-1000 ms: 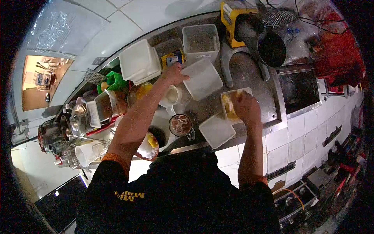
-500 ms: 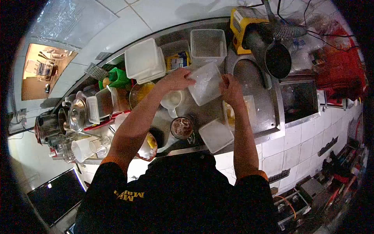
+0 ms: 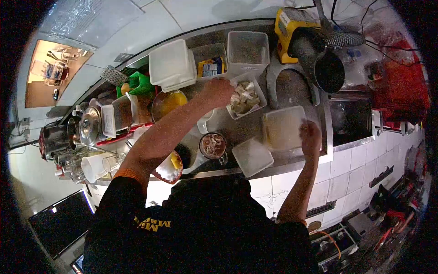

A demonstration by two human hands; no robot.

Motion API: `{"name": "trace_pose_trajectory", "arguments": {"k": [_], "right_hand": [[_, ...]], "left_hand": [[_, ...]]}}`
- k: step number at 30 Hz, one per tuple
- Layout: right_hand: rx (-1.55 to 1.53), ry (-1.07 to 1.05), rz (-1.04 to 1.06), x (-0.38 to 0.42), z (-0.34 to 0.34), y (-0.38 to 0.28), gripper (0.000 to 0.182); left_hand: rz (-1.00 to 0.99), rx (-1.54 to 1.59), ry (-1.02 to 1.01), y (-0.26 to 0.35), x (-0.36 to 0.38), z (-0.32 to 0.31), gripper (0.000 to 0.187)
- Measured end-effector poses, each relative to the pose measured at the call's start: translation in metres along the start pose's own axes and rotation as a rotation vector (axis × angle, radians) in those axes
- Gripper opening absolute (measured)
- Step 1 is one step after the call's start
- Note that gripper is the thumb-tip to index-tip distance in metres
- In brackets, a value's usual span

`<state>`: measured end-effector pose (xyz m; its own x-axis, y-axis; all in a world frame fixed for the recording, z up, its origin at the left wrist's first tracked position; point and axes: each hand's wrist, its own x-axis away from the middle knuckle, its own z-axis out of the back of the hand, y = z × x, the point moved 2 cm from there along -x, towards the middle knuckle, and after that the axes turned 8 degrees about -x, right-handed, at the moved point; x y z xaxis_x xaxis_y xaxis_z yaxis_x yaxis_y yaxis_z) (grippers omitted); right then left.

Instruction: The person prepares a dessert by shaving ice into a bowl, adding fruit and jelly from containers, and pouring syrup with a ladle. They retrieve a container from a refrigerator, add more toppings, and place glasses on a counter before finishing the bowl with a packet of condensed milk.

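My left hand (image 3: 220, 92) is closed at the left rim of a square plastic container (image 3: 262, 101). Pale, whitish pieces of food (image 3: 245, 97) lie in that container; its fingertips are partly hidden. On the right, my right hand (image 3: 310, 136) pinches the right edge of a translucent plastic lid (image 3: 285, 127). The lid lies over another container, whose yellowish contents show faintly through. A second flat square lid (image 3: 252, 157) rests near the counter's front edge. Beside it stands a glass mug (image 3: 213, 146) with brownish contents. A white handled cup (image 3: 206, 121) is partly behind my left forearm.
At the back stand a stack of white containers (image 3: 171, 64), a clear container (image 3: 248, 50) and a yellow machine (image 3: 292, 27) with a dark cylinder. A bowl of yellow liquid (image 3: 168, 105), pots and jugs crowd the left. A sink (image 3: 351, 121) is at right.
The lid has come off the middle container, uncovering the pale pieces. My right hand has carried it right and toward me, over the other container. My left hand stays by the middle container.
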<state>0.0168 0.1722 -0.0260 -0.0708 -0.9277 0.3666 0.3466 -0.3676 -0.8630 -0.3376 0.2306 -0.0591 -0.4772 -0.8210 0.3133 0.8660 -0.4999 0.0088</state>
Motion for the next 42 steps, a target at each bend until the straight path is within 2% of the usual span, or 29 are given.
{"name": "trace_pose_trajectory", "arguments": {"k": [1, 2, 3, 8, 10, 12, 13, 15, 16, 17, 18, 19, 20, 21, 22, 23, 24, 26, 28, 29, 30, 32, 34, 35, 36, 37, 39, 40, 42], "right_hand": [[0.237, 0.056, 0.174, -0.003, -0.005, 0.014, 0.027], [0.476, 0.109, 0.344, 0.001, -0.010, 0.017, 0.030], [0.457, 0.242, 0.432, 0.007, -0.015, 0.021, 0.035], [0.450, 0.325, 0.258, 0.036, -0.026, -0.013, 0.051], [0.270, 0.229, 0.439, 0.049, -0.046, -0.049, 0.048], [0.370, 0.160, 0.699, 0.064, -0.079, -0.086, 0.048], [0.367, 0.135, 0.706, 0.070, -0.093, -0.108, 0.048], [0.465, 0.076, 0.998, 0.083, -0.121, -0.153, 0.037], [0.453, 0.036, 1.018, 0.088, -0.130, -0.162, 0.037], [0.350, -0.116, 0.983, 0.091, -0.141, -0.170, 0.030], [0.251, -0.269, 0.944, 0.097, -0.153, -0.181, 0.024], [0.122, -0.275, 1.046, 0.111, -0.162, -0.195, 0.014], [0.115, -0.308, 1.062, 0.125, -0.175, -0.201, 0.014], [-0.004, -0.451, 1.057, 0.141, -0.188, -0.206, 0.014], [-0.119, -0.590, 1.044, 0.158, -0.201, -0.211, 0.013], [-0.280, -0.822, 0.854, 0.178, -0.215, -0.216, 0.019], [-0.279, -0.883, 0.892, 0.191, -0.237, -0.210, 0.017], [-0.083, -0.743, 1.356, 0.215, -0.272, -0.209, 0.014], [-0.059, -0.848, 1.309, 0.240, -0.297, -0.196, 0.014], [-0.032, -0.927, 1.257, 0.253, -0.311, -0.188, 0.014], [-0.023, -0.953, 1.265, 0.265, -0.324, -0.181, 0.014], [-0.122, -1.210, 0.796, 0.284, -0.358, -0.158, 0.017], [-0.036, -1.195, 0.411, 0.297, -0.404, -0.113, 0.025], [0.112, -1.194, 0.536, 0.305, -0.424, -0.099, 0.024], [0.261, -1.185, 0.658, 0.313, -0.443, -0.085, 0.024], [0.273, -1.189, 0.661, 0.321, -0.465, -0.069, 0.024], [0.664, -0.937, 1.079, 0.328, -0.519, -0.034, 0.023], [0.733, -0.941, 1.027, 0.315, -0.555, -0.006, 0.023], [1.010, -0.955, 0.915, 0.311, -0.583, -0.024, 0.024]], "left_hand": [[-0.005, -0.222, 0.027, 0.003, -0.004, -0.009, 0.019], [-0.011, -0.221, 0.029, 0.008, -0.006, -0.006, 0.019], [0.037, -0.228, -0.038, 0.012, -0.010, -0.003, 0.020], [0.107, -0.241, -0.191, 0.023, 0.000, 0.036, 0.020], [0.027, -0.145, 0.095, 0.025, 0.016, 0.063, 0.020], [0.059, -0.193, 0.077, 0.037, 0.038, 0.106, 0.021], [0.056, -0.086, 0.093, 0.044, 0.057, 0.134, 0.021], [0.101, 0.029, 0.108, 0.042, 0.096, 0.159, 0.022], [0.038, 0.170, 0.245, 0.038, 0.120, 0.166, 0.022], [-0.024, 0.297, 0.394, 0.031, 0.145, 0.169, 0.023], [0.022, 0.291, 0.401, 0.025, 0.170, 0.165, 0.023], [0.075, 0.607, 0.537, 0.019, 0.197, 0.161, 0.028], [0.120, 0.923, 0.679, 0.012, 0.222, 0.155, 0.032], [0.098, 1.240, 0.828, 0.008, 0.242, 0.137, 0.038], [0.121, 1.789, 0.779, 0.016, 0.264, 0.113, 0.040], [0.240, 1.785, 0.748, 0.029, 0.286, 0.096, 0.042], [0.358, 1.780, 0.716, 0.041, 0.307, 0.075, 0.043], [0.162, 2.498, 0.716, 0.068, 0.352, 0.031, 0.048], [0.287, 2.566, 0.805, 0.083, 0.390, -0.017, 0.050], [0.234, 2.610, 0.937, 0.092, 0.404, -0.008, 0.044], [0.282, 2.599, 0.975, 0.097, 0.424, -0.024, 0.039], [0.424, 2.698, 1.137, 0.105, 0.466, -0.072, 0.036], [0.345, 2.739, 1.255, 0.105, 0.502, -0.101, 0.031], [0.389, 2.756, 1.326, 0.103, 0.520, -0.123, 0.020], [0.506, 2.640, 1.380, 0.100, 0.537, -0.116, 0.022], [0.565, 2.590, 1.431, 0.097, 0.552, -0.124, 0.022], [0.704, 2.530, 1.549, 0.089, 0.579, -0.128, 0.021], [0.705, 2.535, 1.558, 0.086, 0.590, -0.129, 0.021], [0.731, 2.429, 1.611, 0.076, 0.611, -0.133, 0.023]]}}
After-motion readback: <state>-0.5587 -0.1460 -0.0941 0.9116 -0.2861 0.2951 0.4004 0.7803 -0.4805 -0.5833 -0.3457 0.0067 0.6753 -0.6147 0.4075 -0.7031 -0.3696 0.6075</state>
